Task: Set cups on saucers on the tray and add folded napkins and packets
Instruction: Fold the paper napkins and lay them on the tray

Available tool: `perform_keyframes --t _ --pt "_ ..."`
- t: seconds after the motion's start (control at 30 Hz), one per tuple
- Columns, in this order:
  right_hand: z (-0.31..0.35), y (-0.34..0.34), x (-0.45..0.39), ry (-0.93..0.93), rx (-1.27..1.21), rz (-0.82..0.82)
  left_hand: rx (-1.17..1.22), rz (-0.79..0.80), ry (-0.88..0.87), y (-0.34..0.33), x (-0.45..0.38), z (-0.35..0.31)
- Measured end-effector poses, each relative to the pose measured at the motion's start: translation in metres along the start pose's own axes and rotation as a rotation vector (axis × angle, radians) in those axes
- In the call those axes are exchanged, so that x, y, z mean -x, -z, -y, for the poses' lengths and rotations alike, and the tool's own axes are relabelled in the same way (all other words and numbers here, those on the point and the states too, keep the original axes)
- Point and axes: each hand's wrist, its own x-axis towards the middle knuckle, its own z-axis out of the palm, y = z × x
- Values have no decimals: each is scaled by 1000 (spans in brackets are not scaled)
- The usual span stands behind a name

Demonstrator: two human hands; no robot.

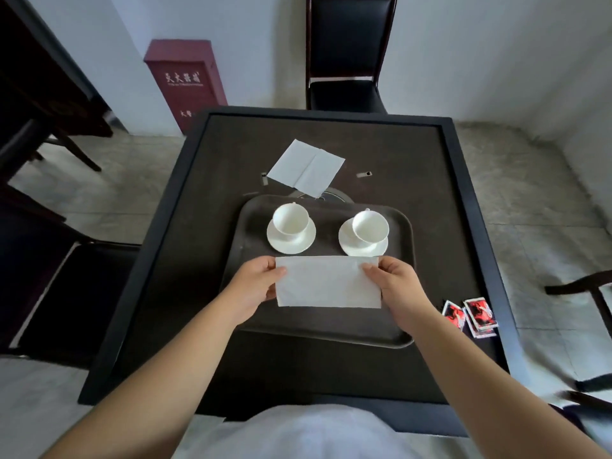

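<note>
Above the dark tray [245,226], the left hand [255,288] and right hand [399,289] each hold a pinching grip on the ends of a white napkin [328,281], folded into a rectangle, just before two cups on saucers.

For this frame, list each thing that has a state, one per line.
Left cup: upright on its saucer, on the tray.
Right cup: upright on its saucer, on the tray.
Held napkin: folded to a rectangle, pinched at both ends above the tray.
Left hand: holds the napkin's left end.
Right hand: holds its right end.
Second napkin: unfolded, flat on the table beyond the tray.
Packets: stacked at the table's right edge, off the tray.
</note>
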Motion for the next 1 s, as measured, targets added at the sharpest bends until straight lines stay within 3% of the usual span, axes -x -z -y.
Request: perform_keyframes --t 0.17,0.37,0.8,1.0 --pt "-25 -34 -6 -49 42 -58 57 -3 79 19 3 21" --pt "-55 -58 -29 -124 209 -169 -149 33 132 38 -12 38" --pt "-107 -89 -57 -305 406 -170 -424 -9 159 66 -46 71" --pt "-111 -95 -51 -256 484 -177 -510 -30 108 67 -50 83"
